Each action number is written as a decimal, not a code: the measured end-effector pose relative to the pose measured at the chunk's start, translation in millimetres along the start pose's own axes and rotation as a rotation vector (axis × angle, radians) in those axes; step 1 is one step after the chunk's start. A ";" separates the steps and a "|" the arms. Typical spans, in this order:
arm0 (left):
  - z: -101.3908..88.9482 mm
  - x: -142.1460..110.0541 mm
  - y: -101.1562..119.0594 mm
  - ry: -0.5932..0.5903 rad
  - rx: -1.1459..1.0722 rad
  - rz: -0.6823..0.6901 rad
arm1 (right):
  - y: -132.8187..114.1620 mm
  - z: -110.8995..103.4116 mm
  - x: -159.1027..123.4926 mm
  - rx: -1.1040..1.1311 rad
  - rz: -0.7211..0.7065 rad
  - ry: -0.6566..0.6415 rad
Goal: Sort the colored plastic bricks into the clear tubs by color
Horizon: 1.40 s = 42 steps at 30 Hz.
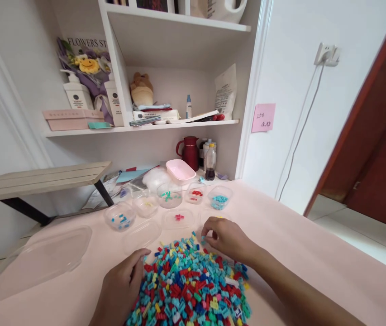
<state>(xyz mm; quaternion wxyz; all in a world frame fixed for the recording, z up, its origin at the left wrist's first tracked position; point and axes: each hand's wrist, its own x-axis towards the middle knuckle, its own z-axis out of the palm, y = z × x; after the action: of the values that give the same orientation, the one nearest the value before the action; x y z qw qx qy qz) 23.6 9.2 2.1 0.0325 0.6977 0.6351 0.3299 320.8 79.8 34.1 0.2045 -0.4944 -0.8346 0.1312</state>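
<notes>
A heap of small plastic building bricks [193,285], mostly light blue and red with some yellow, green and white, covers the near middle of the table. Along its left edge rests my left hand [123,283], fingers stretched forward and loosely apart, with no brick visibly held. My right hand [228,237] is at the far right edge of the heap, thumb and forefinger pinched on a light blue brick [203,240]. Just beyond that hand, partly hidden by it, lies a clear lid holding yellow bricks [219,217].
Clear tubs hold sorted bricks: blue [120,216], pale yellow [145,203], green [169,195], red [196,193] and light blue [220,198]. A clear lid [178,219] carries pink bricks. Behind stand a pink basin [180,170], a red jug [190,154] and a bottle [210,163].
</notes>
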 end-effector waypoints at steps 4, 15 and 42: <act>3.2 0.1 -3.7 0.010 -0.022 -0.011 | 3.6 -24.1 9.5 0.016 -0.004 0.042; 2.3 1.7 -4.1 0.047 -0.043 -0.001 | 56.9 -69.0 70.1 -0.200 0.310 0.380; -4.4 6.7 6.0 0.009 -0.010 -0.046 | 22.8 -28.0 -13.7 0.193 -0.097 -0.296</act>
<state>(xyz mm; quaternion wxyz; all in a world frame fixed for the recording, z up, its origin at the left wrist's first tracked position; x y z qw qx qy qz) 26.4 12.4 11.1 0.0407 0.6813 0.6496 0.3351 357.4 79.1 46.3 0.1322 -0.4068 -0.8620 0.2719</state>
